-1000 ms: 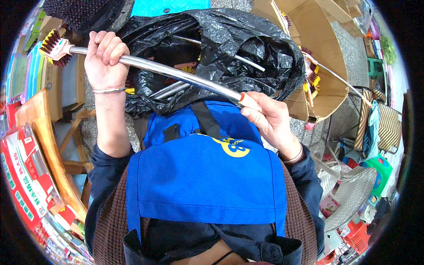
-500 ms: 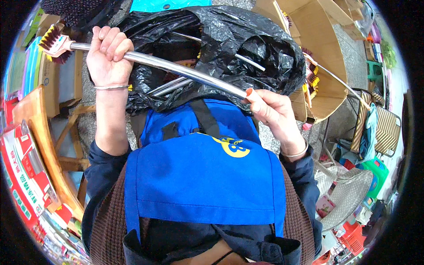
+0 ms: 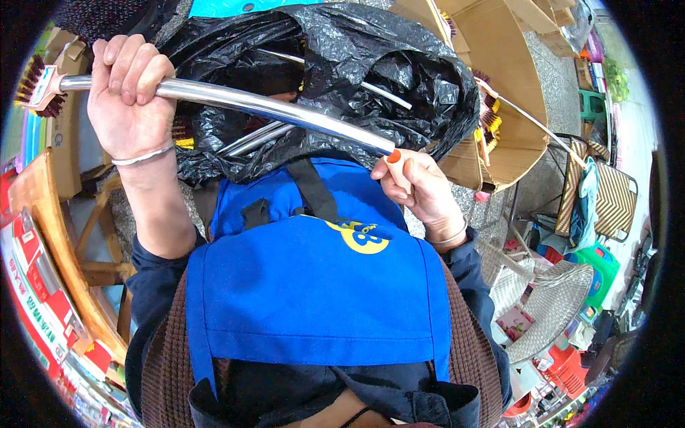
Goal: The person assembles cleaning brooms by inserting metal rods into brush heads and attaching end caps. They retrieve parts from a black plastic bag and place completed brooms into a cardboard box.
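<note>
My left hand is closed around the shiny metal handle of a scrub brush, close to its head. The pink-white head with dark and yellow bristles sticks out at the far left. The handle slants down to the right across the view. At its lower end, my right hand pinches a hollow pinkish-orange plastic end cap between thumb and fingers. The cap's round opening shows, right beside the tube's end; whether they touch I cannot tell.
Beyond the handle lies a crumpled black plastic bag with metal tubes inside. An open cardboard box with several brushes stands to the right. A wooden frame is at the left, a woven chair at the lower right.
The cap has come off the tube's end and is tilted, its opening now showing. My left hand and the brush have moved left and slightly up; my right hand is a little lower.
</note>
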### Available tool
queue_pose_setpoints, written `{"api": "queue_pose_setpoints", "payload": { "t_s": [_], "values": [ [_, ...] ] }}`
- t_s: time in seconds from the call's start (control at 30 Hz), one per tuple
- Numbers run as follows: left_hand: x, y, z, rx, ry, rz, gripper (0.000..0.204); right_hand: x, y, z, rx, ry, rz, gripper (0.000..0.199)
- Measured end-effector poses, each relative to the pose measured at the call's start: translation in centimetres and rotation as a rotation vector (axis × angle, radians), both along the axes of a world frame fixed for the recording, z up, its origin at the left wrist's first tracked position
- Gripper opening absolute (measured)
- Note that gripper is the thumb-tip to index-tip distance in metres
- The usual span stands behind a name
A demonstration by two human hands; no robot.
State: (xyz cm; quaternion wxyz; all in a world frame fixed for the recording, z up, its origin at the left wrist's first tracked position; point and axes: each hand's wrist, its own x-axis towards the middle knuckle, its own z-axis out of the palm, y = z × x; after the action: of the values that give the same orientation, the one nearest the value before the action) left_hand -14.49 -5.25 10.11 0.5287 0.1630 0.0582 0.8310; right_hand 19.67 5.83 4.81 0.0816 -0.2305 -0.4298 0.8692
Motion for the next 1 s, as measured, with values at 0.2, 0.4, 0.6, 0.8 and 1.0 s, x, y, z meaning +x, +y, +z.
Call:
{"api": "queue_pose_setpoints", "payload": {
  "t_s": [0.2,0.4,0.6,0.8,1.0],
  "values": [
    [0.0,0.3,-0.6,-0.013,0.005,-0.045,0.032,0.1,-0.4,0.6,0.096,-0.067,-0.003,0.040],
    [0.1,0.2,-0.6,-0.024,0.008,-0.048,0.032,0.0,-0.8,0.8,0.168,-0.116,-0.028,0.033],
    [-0.1,-0.2,-0.2,-0.051,0.029,-0.041,0.030,0.0,-1.0,0.9,0.345,-0.148,-0.018,0.026],
    [-0.1,-0.4,0.0,-0.040,0.067,-0.047,0.030,-0.2,-1.2,1.3,0.517,-0.186,-0.026,0.025],
    [0.8,0.2,-0.1,-0.048,0.068,-0.078,0.030,0.5,-1.3,0.9,0.676,-0.219,-0.037,0.025]
  ]
}}
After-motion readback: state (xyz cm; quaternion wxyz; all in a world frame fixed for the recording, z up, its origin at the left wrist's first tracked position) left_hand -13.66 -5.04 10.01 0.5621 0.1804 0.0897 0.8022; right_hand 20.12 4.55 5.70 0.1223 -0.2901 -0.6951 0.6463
